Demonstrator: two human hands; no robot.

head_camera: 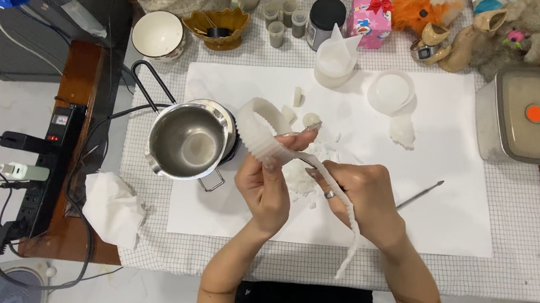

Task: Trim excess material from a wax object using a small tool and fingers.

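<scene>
My left hand (265, 184) and my right hand (363, 196) both pinch a long white pleated strip (261, 132), like a torn paper mould wall. The strip curls up above my left fingers and hangs down past my right wrist. My right hand wears a ring. Under the hands lie white wax chunks (300, 180) on a white paper sheet (444, 213). A steel pouring pot (190, 142) with a black wire handle stands just left of the strip, empty inside.
A metal pick (420, 194) lies right of my hands. A white silicone cup (336, 57), a round white lid (391, 92), a lidded steel box (528, 117), plush toys, small jars and bowls line the back. Crumpled tissue (113, 208) and a power strip (45, 172) sit left.
</scene>
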